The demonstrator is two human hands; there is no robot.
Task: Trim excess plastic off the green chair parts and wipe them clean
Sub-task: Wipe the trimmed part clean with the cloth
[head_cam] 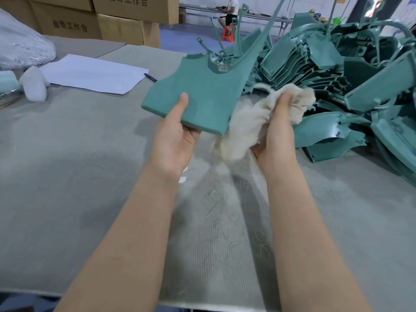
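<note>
My left hand (175, 136) grips the near edge of a flat green chair part (198, 91), thumb on top and fingers beneath, holding it up above the grey table (67, 154). The part has a curved cut-out and thin strips rising at its far end. My right hand (275, 129) holds a crumpled cream cloth (245, 129) just to the right of the part, the cloth bunched around the fingers and touching the part's right edge. A big heap of green chair parts (337, 86) lies on the table at the right.
White paper sheets (94, 74) with a pen (150, 77) lie at the left, beside a white wrapped bundle (35, 86) and a plastic bag (22, 43). Cardboard boxes (112, 21) stand behind. A seated person (230, 12) is far back. Green shavings litter the table in front.
</note>
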